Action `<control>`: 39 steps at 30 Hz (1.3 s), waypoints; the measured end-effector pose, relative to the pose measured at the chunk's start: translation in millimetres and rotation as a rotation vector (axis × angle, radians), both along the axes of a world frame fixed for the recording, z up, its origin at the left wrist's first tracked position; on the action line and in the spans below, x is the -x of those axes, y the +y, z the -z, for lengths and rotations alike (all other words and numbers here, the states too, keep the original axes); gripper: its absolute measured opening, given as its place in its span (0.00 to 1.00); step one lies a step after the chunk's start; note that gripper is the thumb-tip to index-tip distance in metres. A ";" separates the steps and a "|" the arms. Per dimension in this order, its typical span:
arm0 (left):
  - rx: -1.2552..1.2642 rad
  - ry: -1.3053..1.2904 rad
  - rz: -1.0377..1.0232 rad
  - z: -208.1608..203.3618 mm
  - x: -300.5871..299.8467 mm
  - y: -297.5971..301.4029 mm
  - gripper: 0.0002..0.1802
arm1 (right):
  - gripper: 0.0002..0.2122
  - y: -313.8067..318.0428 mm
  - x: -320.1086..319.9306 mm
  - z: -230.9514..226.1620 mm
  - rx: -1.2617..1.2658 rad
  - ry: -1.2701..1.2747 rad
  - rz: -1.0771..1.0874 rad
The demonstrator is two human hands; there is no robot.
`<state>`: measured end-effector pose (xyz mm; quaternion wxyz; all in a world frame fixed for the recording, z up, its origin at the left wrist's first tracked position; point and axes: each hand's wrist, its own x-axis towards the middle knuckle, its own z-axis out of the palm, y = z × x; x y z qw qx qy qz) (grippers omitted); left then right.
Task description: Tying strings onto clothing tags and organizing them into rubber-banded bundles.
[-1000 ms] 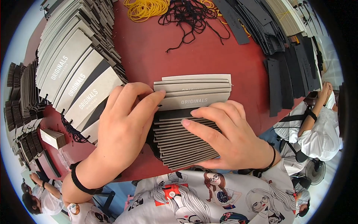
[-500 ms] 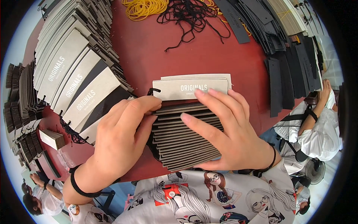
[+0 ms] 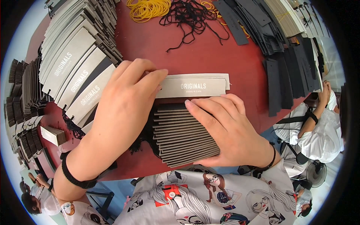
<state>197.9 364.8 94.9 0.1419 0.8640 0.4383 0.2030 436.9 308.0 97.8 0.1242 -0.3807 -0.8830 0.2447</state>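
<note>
A stack of grey-edged card hang tags (image 3: 183,135) stands edge-on in front of me on the red table. My right hand (image 3: 232,135) grips its right end, thumb at the near side and fingers over the far side. Just beyond lie a few pale printed tags (image 3: 193,87), overlapping. My left hand (image 3: 129,90) is at their left end with thumb and fingertips pinched together; whatever is between them is hidden. Black cord (image 3: 140,144) shows at the stack's left side, partly behind my left forearm.
Long rows of pale tags (image 3: 71,56) fan out at the left. Black cords (image 3: 191,18) and yellow rubber bands (image 3: 148,9) lie at the far side. Black card strips (image 3: 277,86) are piled at the right. A small tag bundle (image 3: 53,135) sits far left. Other people (image 3: 318,131) sit nearby.
My left hand has moved up and away from the stack's left end to the printed tags' left end. My right fingers have drawn back off the printed tags.
</note>
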 end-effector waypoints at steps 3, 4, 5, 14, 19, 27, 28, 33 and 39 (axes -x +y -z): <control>-0.109 0.072 0.007 9.7 -5.4 2.5 0.15 | 0.49 -1.4 -2.6 0.5 -0.015 -0.008 -0.006; -0.120 0.092 0.021 12.4 -5.5 2.1 0.16 | 0.49 -2.2 -3.4 0.8 -0.009 -0.007 -0.007; -0.132 0.111 0.035 13.3 -5.9 1.8 0.16 | 0.49 -3.0 -4.1 1.0 -0.003 -0.007 -0.009; -0.078 0.085 0.033 3.5 -7.2 -13.5 0.16 | 0.47 -11.1 -4.8 3.3 -0.080 0.013 0.039; 0.055 -0.013 0.031 0.0 -2.6 -18.0 0.20 | 0.45 -9.0 -4.5 2.2 -0.065 -0.042 0.041; 0.273 -0.102 -0.021 -10.3 2.1 -20.6 0.24 | 0.47 -5.1 -6.0 3.5 0.002 0.009 0.033; 0.284 -0.104 -0.006 -10.3 3.4 -20.3 0.24 | 0.47 -5.0 -5.6 3.9 -0.010 0.025 0.035; 0.332 -0.121 0.035 -10.6 7.5 -18.6 0.24 | 0.47 -3.8 -4.7 4.6 -0.010 0.047 0.045; 0.423 -0.125 0.066 -22.5 3.5 -14.2 0.21 | 0.48 -4.2 -8.2 6.9 0.009 0.024 0.025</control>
